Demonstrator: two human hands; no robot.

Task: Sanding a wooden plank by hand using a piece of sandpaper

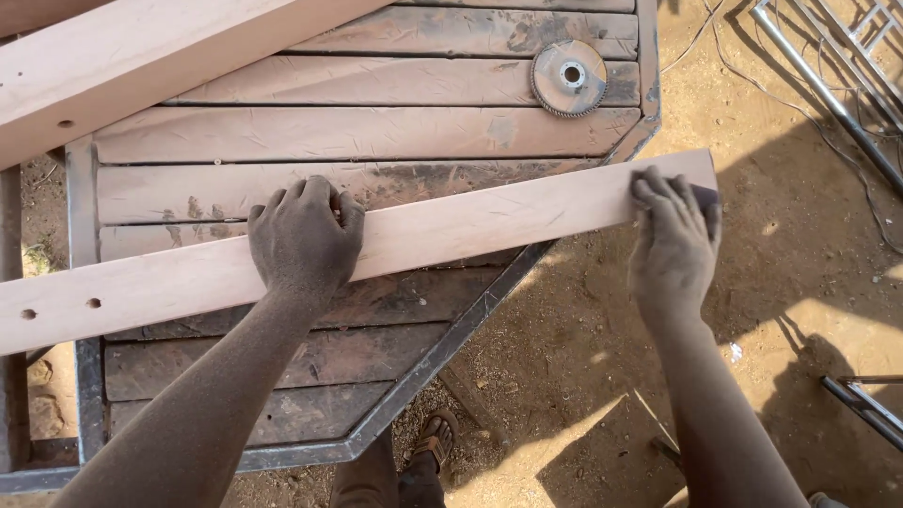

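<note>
My left hand (303, 235) presses flat, fingers spread, mid-frame on the wooden plank (451, 230); right hand (673, 240) grips a dark sanding pad (705, 198) at its right end.

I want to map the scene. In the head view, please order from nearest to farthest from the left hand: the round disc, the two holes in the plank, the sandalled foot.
1. Holes, left end of the plank.
2. Foot, below the table.
3. Disc, far right of the table.

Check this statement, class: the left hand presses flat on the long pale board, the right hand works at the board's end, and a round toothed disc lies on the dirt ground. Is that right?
One detail is wrong. In the head view the round toothed disc lies on the slatted wooden tabletop, not on the ground. The left hand does press on the long pale board, and the right hand is at its end.
</note>
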